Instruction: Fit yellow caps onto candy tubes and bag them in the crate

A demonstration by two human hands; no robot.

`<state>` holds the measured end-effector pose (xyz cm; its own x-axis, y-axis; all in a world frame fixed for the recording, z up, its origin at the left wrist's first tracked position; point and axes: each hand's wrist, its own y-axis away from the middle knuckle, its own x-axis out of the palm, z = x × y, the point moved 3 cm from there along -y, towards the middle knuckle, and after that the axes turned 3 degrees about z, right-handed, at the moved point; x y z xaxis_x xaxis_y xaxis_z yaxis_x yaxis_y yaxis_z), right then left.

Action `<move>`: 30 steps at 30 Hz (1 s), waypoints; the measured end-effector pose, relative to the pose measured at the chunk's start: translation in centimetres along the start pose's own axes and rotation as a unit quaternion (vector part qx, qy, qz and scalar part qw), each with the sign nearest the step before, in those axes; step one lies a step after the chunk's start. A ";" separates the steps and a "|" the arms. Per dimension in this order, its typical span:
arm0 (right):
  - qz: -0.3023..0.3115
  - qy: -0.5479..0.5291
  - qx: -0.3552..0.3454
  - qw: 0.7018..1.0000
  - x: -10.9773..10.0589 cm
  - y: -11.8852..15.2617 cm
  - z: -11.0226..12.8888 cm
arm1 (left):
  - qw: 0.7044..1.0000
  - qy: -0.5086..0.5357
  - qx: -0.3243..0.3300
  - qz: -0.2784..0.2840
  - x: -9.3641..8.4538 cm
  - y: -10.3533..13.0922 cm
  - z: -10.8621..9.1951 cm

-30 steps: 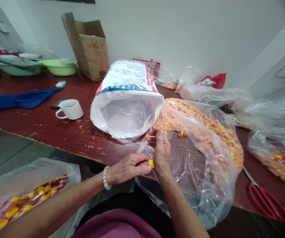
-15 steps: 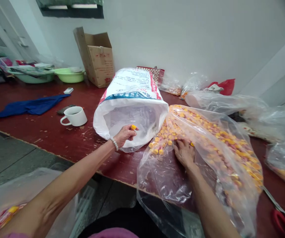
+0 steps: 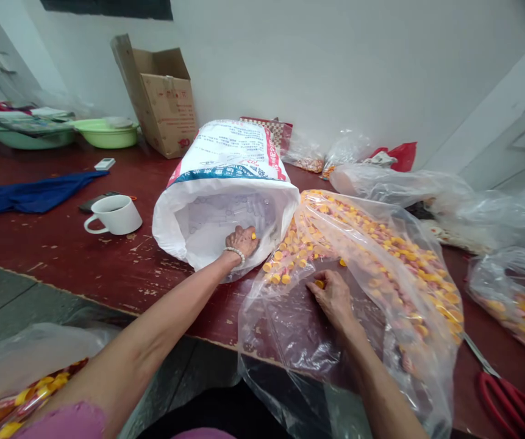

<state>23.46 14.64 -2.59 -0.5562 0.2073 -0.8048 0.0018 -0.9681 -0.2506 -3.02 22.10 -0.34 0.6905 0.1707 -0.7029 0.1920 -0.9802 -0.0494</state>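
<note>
My left hand (image 3: pixel 241 241) reaches into the mouth of a white woven sack (image 3: pixel 230 167), fingers curled, with a small yellow cap (image 3: pixel 253 236) at its fingertips. Clear, colourless pieces (image 3: pixel 230 210) lie deeper in the sack; their exact kind is hard to make out. To the right, a transparent plastic bag (image 3: pixel 289 323) lies open, holding a heap of yellow caps with reddish parts (image 3: pixel 390 244). Over the bare near part of that bag, my right hand (image 3: pixel 335 299) pinches another yellow cap (image 3: pixel 319 284) between thumb and finger.
A white mug (image 3: pixel 118 216) of dark liquid and a blue cloth (image 3: pixel 38 194) are on the left. Behind stand a cardboard box (image 3: pixel 168 110) and a green basin (image 3: pixel 107 135). Red-handled scissors (image 3: pixel 504 396) lie at right, near another filled bag (image 3: pixel 518 299). A further bag (image 3: pixel 19 378) sits below left.
My left hand has moved further into the sack with its cap. My right hand has drawn back from the heap, now pinching a yellow cap. The view has shifted slightly right.
</note>
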 end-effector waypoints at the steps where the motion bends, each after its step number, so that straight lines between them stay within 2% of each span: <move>1: -0.010 -0.009 0.003 1.000 -0.3 0.3 -0.1 | 1.000 -0.002 0.002 -0.002 -0.1 0.2 0.0; 6: -0.102 -0.055 0.034 0.993 -2.0 2.1 0.8 | 0.999 0.047 0.010 -0.001 -2.0 2.2 0.2; 8: -0.122 -0.143 0.057 0.981 -2.6 3.1 2.2 | 0.996 0.082 0.020 0.021 -2.9 4.0 0.2; 10: -0.103 -0.289 0.079 0.948 -3.0 3.9 4.1 | 0.986 0.145 0.038 0.067 -3.7 6.2 -0.1; 12: -0.077 -0.412 0.091 0.903 -3.2 4.8 6.4 | 0.954 0.263 0.054 0.134 -4.2 8.6 -0.7; 15: -0.058 -0.496 0.088 0.862 -3.3 6.1 9.6 | 0.870 0.449 0.052 0.196 -4.9 11.7 -1.8; 20: -0.042 -0.545 0.106 0.830 -1.9 8.6 12.4 | 0.775 0.601 0.008 0.195 -5.6 14.7 -3.1; 23: -0.069 -0.560 0.105 0.819 -1.2 9.2 13.1 | 0.740 0.637 -0.044 0.212 -5.3 16.0 -3.2; 25: -0.091 -0.564 0.100 0.815 -1.1 9.2 13.3 | 0.743 0.628 -0.059 0.222 -5.0 16.7 -3.0; 27: -0.098 -0.563 0.087 0.816 -1.2 8.9 13.4 | 0.770 0.588 -0.051 0.244 -4.8 17.3 -2.7; 29: -0.086 -0.548 0.065 0.830 -1.3 8.7 13.5 | 0.797 0.529 -0.042 0.288 -4.5 18.0 -2.5; 30: -0.072 -0.532 0.052 0.842 -1.4 8.7 13.6 | 0.802 0.505 -0.036 0.316 -4.3 18.3 -2.5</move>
<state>12.99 4.01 3.66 -0.9740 0.1340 0.1825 -0.1720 -0.9621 -0.2116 -0.72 3.64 3.59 0.8718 -0.3274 0.3645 -0.4042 -0.9010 0.1575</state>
